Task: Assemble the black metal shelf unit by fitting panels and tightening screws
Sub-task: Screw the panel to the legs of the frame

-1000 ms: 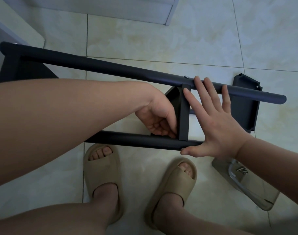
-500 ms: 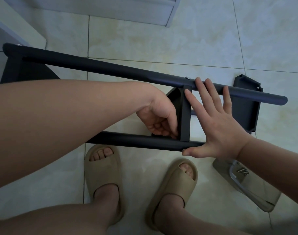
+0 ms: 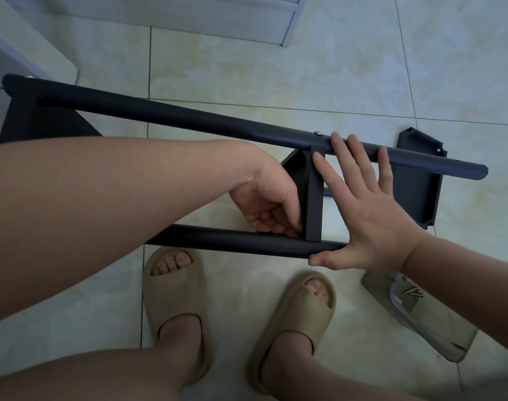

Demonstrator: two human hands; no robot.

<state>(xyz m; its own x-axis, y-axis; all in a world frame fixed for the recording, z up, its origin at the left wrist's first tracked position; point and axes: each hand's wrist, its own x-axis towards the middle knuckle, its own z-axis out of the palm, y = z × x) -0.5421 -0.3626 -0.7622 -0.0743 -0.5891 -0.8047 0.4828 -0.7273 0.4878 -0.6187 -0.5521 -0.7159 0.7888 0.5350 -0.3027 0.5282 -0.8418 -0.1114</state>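
Black shelf frame sits on its side above the tile floor [image 3: 305, 68], right in front of the person's feet. Upper tube [image 3: 189, 117] runs from far left down to a free capped end at right, with open floor beyond that end. Lower tube [image 3: 232, 240] runs roughly parallel and closer to the person, just above the tan foam slippers [image 3: 174, 299].

A flat shelf panel [image 3: 315, 198] stands edge-on between the two tubes. A silver screw head [image 3: 318, 133] sits on the upper tube right above that joint.

Left hand [image 3: 264, 198]: fingers curled into the corner where panel meets lower tube. Can't tell if the grip holds anything.

Right hand [image 3: 371, 209]: grip open, palm flat and fingers straight, fingertips lying over the upper tube, thumb along the underside of the lower tube.

Finish is matte black powder-coat, round tubes, sharp folded panel edges.

A loose black panel [image 3: 420, 186] with folded rim and clipped corners lies on the floor behind the right hand, partly under the upper tube. A clear plastic bag [image 3: 437, 337] with silver screws [image 3: 413, 292] lies near the right forearm. White baseboard [image 3: 189, 13] closes off the far side.
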